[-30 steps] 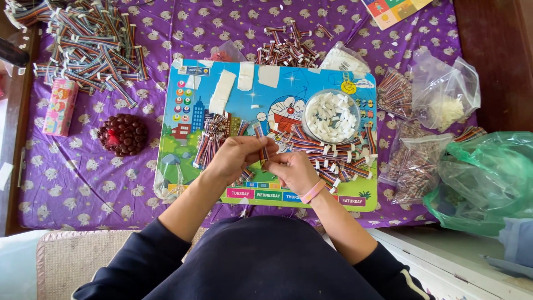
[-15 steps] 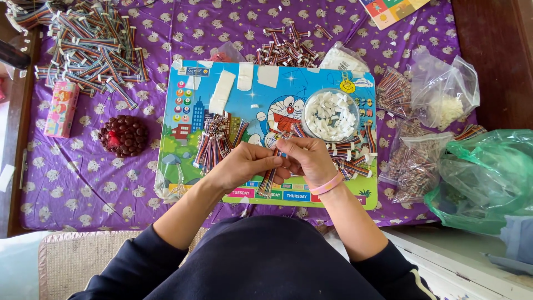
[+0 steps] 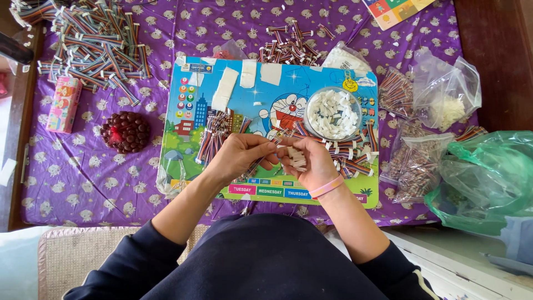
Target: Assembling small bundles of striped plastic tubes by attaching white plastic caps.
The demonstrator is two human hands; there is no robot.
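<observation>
My left hand (image 3: pixel 240 154) pinches a striped multicolour ribbon cable (image 3: pixel 261 160) over a colourful cartoon board (image 3: pixel 233 78). My right hand (image 3: pixel 308 161) cups several small white connector pieces (image 3: pixel 296 158) in its palm and meets the cable's end with its fingertips. A pink band sits on the right wrist. Just beyond the hands, a clear round bowl (image 3: pixel 334 114) holds more white pieces. Loose cables (image 3: pixel 215 133) lie left of the hands and finished ones with white ends (image 3: pixel 351 153) lie to the right.
A big heap of cables (image 3: pixel 91 41) fills the far left of the purple cloth (image 3: pixel 83 178). A dark beaded ball (image 3: pixel 125 131) and pink box (image 3: pixel 63 104) lie left. Clear bags (image 3: pixel 444 94) and a green bag (image 3: pixel 483 178) crowd the right.
The right hand went up toward the bowl half a second ago and has come back to the left hand with white pieces in its palm. The left hand stayed put with the cable.
</observation>
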